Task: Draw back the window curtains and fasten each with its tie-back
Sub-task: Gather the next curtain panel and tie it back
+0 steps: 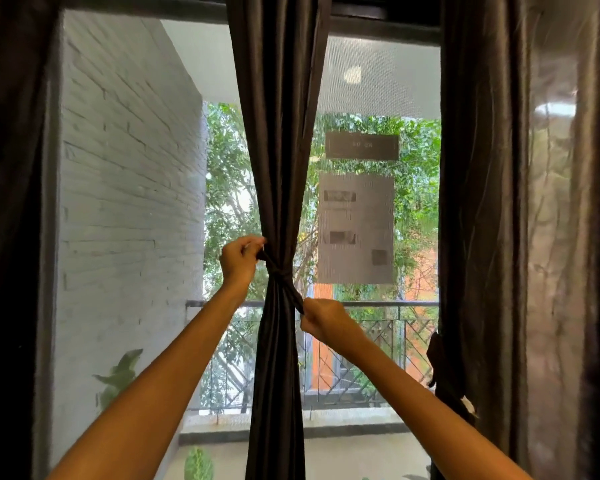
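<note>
A dark centre curtain hangs gathered at its waist by a matching tie-back wrapped around it. The left hand pinches the tie-back's upper left end; the right hand grips its lower right end. Another dark curtain hangs at right, a white brick wall outside the glass at left

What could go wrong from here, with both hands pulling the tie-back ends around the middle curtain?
1. The left hand and right hand pinch only the short ends of the tie-back; either end might slip before the knot sets.
2. The tie sits where the middle curtain is bunched narrow, so a loose knot may slide down.
</note>
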The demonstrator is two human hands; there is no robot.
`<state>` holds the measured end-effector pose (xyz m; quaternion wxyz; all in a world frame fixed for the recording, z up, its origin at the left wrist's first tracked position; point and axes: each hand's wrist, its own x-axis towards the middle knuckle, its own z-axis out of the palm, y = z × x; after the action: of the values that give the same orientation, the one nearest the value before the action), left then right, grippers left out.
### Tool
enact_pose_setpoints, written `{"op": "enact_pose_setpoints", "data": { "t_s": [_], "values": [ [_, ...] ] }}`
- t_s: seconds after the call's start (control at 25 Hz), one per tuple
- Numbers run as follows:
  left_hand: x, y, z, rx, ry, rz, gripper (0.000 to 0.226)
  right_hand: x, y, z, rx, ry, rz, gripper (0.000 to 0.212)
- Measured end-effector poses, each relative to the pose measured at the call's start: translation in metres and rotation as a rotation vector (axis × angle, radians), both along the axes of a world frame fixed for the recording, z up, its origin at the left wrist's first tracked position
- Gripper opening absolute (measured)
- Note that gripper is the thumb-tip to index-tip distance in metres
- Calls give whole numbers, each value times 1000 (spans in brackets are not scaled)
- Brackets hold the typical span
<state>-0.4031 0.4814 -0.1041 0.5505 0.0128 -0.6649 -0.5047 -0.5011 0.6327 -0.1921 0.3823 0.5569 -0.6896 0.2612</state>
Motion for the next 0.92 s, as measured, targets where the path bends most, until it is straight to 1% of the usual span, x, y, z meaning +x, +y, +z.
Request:
{"op": "enact_pose_setpoints", "data": {
  "t_s": [0.04, 0.08, 0.12, 0.16, 0.24, 0.28, 0.32, 0.36, 0.4, 0.44, 0.48, 0.52, 0.56, 0.6, 0.68, 0.76, 0.84, 0.88, 0.92],
  "values": [
    [2, 1, -1, 7, -9, -80, 18, -1, 1, 2, 44, -95, 26, 15],
    [7, 2, -2, 15, -60, -160, 24, 0, 1, 6, 47, -183, 59, 23],
    [9, 2, -5, 34, -125, -248, 34, 0, 2, 12, -9, -256, 91, 33],
    [10, 1, -12, 50, -216, -324, 43, 3, 1, 21, -127, -347, 130, 39],
    [6, 0, -31, 17, -379, -381, 55, 6, -8, 41, -351, -510, 197, 46],
    [-4, 0, -38, 20, -410, -409, 59, 10, -14, 53, -383, -554, 224, 51],
    [-11, 1, -44, 73, -448, -446, 63, 13, -23, 63, -355, -591, 231, 55],
    [-20, 4, -49, 162, -445, -511, 68, 16, -33, 70, -307, -620, 228, 56],
    [-29, 8, -53, 230, -444, -530, 72, 19, -43, 74, -271, -626, 215, 57],
    [-34, 13, -56, 312, -400, -565, 71, 22, -52, 76, -264, -639, 223, 57],
    [-35, 21, -56, 396, -358, -584, 59, 25, -59, 74, -279, -665, 238, 56],
    [-33, 26, -56, 439, -299, -550, 48, 29, -63, 72, -304, -708, 270, 54],
    [-33, 30, -55, 450, -258, -520, 44, 30, -67, 68, -325, -739, 305, 52],
    [-30, 35, -54, 504, -169, -542, 45, 32, -70, 63, -337, -743, 319, 52],
    [-30, 37, -57, 628, -84, -614, 37, 40, -73, 54, -352, -720, 320, 54],
    [-20, 43, -59, 609, -140, -570, 25, 46, -75, 49, -389, -713, 300, 61],
    [-18, 42, -63, 472, -187, -575, 24, 53, -71, 49, -413, -706, 262, 68],
    [-20, 44, -61, 291, -171, -432, 25, 55, -66, 49, -410, -705, 245, 69],
    [-16, 46, -63, 165, -122, -217, 29, 58, -60, 51, -401, -717, 235, 71]
  ]
}}
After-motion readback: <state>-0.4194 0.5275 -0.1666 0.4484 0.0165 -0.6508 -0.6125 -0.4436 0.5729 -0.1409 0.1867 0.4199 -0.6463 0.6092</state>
